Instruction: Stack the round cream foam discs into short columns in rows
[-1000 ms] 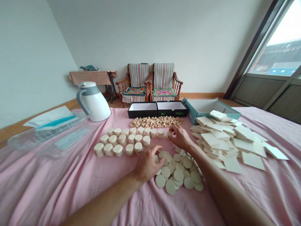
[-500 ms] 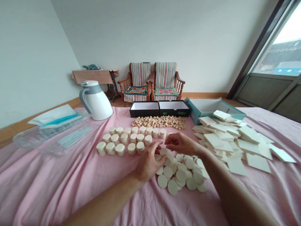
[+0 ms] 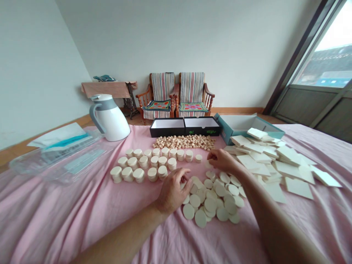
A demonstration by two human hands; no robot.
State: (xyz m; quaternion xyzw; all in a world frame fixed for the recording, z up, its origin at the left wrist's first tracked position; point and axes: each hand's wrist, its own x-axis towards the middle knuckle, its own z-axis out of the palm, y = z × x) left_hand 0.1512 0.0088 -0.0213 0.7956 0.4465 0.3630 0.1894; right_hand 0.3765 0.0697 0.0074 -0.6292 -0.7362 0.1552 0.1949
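My left hand (image 3: 173,190) rests at the left edge of a loose heap of pale round wooden discs (image 3: 210,204). Its thumb and fingers are curved but apart, and the thumb tip is beside the nearest discs. My right hand (image 3: 222,160) is beyond the heap, fingers curled down around the edge of a pale disc (image 3: 208,164) that is partly hidden and blurred. Left of it is a low stack of discs (image 3: 198,158), at the right end of the back row. Several taller disc stacks (image 3: 153,174) stand in rows to the left.
Small wooden beads (image 3: 184,141) lie behind the rows, before two black boxes (image 3: 167,127). Square pale boards (image 3: 275,161) spread beside a teal box (image 3: 233,132) at right. A white jug (image 3: 114,123) and clear plastic packaging (image 3: 59,157) are at left on the pink cloth (image 3: 115,216).
My right hand has moved right, away from my left hand, uncovering the low disc stack at the end of the back row. My left hand stays by the heap. The view shifted slightly.
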